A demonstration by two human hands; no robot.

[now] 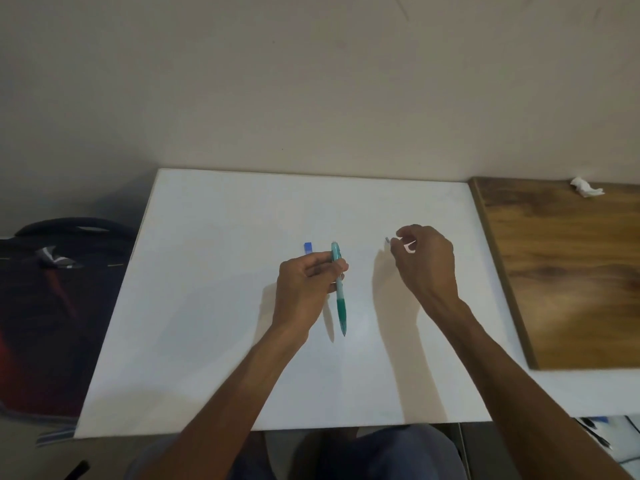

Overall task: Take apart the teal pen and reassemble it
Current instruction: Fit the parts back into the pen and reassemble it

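Above the middle of the white board, left hand closed around the teal pen, fingers curled across the pale upper barrel. Pen held near upright, lengthwise toward the far and near edges, clip end toward the far edge, dark teal grip and tip pointing toward the near edge, clear of the fingers below the fist. Whether tip touches the board: cannot tell.

Right of the pen and well apart from it, right hand raised, thumb and fingertips pinched on a small greyish piece; identity too small to tell. Remaining fingers loosely curled.

Just left of the pen's upper end, small blue piece lying on the board, beside the left knuckles.

Right of the board, wooden panel with crumpled white paper near its far edge.
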